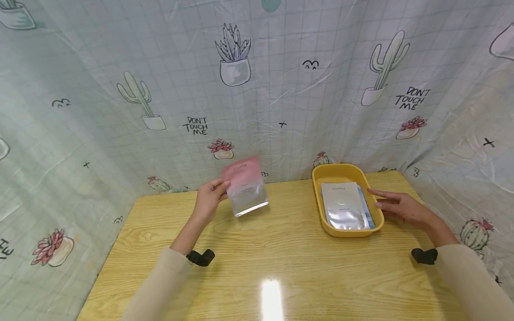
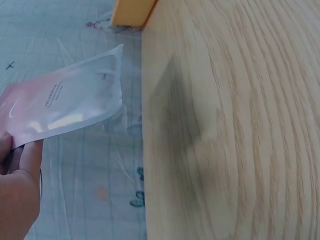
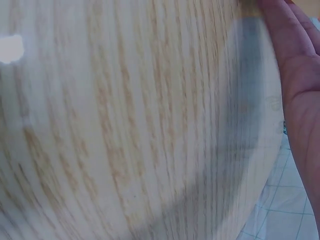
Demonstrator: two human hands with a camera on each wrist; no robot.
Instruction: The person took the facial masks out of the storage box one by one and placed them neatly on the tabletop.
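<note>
My left hand [image 1: 209,198] pinches a flat pink-and-silver sachet [image 1: 246,187] by its left edge, held up above the table. In the left wrist view, the sachet [image 2: 75,97] carries small dark print, and its shadow falls on the wood. At the right side stands a yellow plastic basket [image 1: 317,196] with a whitish silver sachet [image 1: 343,205] lying in it. Beneath that one, a blue packet [image 1: 368,209] peeks out. My right hand [image 1: 405,208] touches the basket's right rim with fairly straight fingers; the right wrist view [image 3: 300,55] cuts off the fingertips.
The wooden table [image 1: 281,258] spans the space below both hands, with a bright glare spot near its front. A patterned curtain [image 1: 265,102] with cactus drawings hangs along the back and both sides, close behind the basket.
</note>
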